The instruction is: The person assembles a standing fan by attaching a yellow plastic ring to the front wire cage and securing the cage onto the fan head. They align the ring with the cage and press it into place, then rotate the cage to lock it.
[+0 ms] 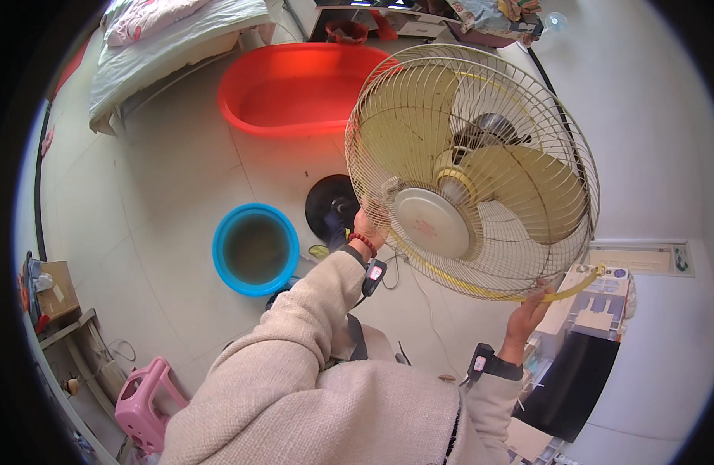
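both hands (450, 271) grip fan guard (419, 116) rim — left (370, 231), right (530, 316)

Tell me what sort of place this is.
Probably a room in a home, used for sleeping and chores: a bed with bedding stands at the back, and a red tub and blue basin sit on the tiled floor.

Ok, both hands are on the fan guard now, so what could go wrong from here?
1. The left hand and right hand grip only the rim of the fan guard; it could slip or tilt.
2. The blue basin of murky water sits on the floor below; a dropped fan might land there.
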The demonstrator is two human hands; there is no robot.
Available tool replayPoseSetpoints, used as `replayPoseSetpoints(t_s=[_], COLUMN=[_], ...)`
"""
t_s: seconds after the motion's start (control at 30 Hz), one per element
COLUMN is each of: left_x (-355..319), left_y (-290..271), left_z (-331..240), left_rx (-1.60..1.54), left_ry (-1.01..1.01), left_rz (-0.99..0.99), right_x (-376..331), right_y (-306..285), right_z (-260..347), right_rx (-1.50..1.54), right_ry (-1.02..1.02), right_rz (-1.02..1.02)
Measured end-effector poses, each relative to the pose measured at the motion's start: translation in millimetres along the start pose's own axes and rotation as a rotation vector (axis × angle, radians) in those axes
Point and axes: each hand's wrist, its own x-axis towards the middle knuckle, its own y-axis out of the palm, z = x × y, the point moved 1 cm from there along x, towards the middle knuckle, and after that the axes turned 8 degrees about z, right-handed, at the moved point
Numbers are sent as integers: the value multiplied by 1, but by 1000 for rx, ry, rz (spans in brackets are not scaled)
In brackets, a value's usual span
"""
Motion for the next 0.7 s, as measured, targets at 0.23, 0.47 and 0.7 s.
replayPoseSetpoints(t_s=[0.23,0.47,0.7], left_x=[6,4,-11], left_y=[-2,1,17], left_z=[-1,-5,-8], left_rx=[6,-21,-64], left_ry=[11,-28,30], left_rz=[14,134,173], right_x=[5,12,16], right_y=[6,6,7], right_z=[-1,1,-1], right_rx=[107,32,21], right_ry=[36,132,72], right_rz=[-19,-157,-15])
